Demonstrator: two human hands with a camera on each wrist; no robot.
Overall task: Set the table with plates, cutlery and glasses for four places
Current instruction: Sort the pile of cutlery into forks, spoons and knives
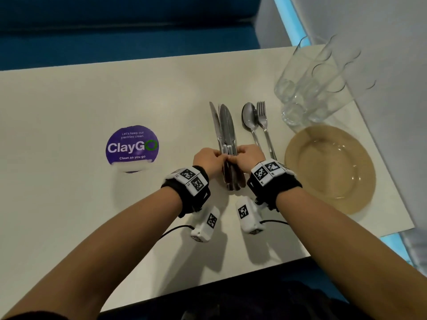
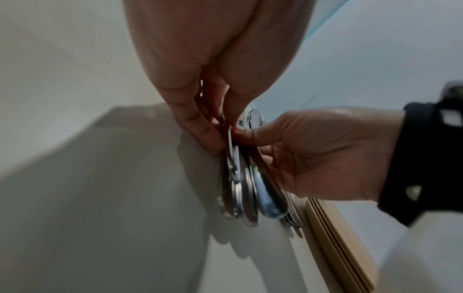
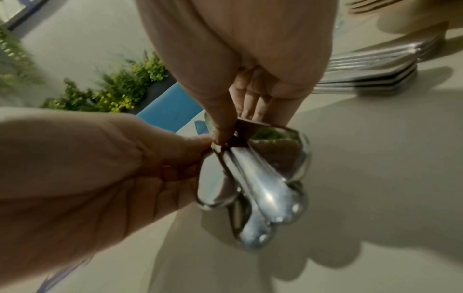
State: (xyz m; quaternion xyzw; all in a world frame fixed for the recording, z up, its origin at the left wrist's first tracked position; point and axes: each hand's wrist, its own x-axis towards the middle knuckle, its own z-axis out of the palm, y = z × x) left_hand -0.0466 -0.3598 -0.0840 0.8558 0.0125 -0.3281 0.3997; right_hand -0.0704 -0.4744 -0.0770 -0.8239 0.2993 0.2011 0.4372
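From the head view, both hands, left hand (image 1: pixel 206 158) and right hand (image 1: pixel 248 156), pinch the knives (image 1: pixel 226 135) mid-bench, likely to separate one. The wrist views show thumbs and fingertips closed on the fanned handles.

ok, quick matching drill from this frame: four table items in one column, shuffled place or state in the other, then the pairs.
Items:
1. knives
2. glasses
3. plates
4. ClayGo sticker

Place or state:
A. stacked at the table's right edge
B. flat on the tabletop, left of the cutlery
C. pinched at the handles by both hands
D. clustered at the far right corner

Pairs: 1-C, 2-D, 3-A, 4-B
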